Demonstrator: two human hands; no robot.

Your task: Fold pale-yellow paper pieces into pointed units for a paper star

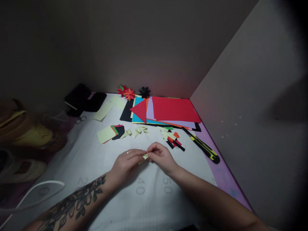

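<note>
Paper (145, 156) lies between left grip (127, 161) and right grip (162, 158).

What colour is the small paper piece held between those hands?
The small paper piece is pale yellow; it shows best in the head view, partly hidden.

folded pieces (138, 131) behind held paper (145, 156); sheets (175, 109) farther back; knife (204, 149) at right

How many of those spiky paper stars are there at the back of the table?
3: a red-and-green star on the left, an orange-and-red star right beside it, and a black star farther right. I see no others.
</note>
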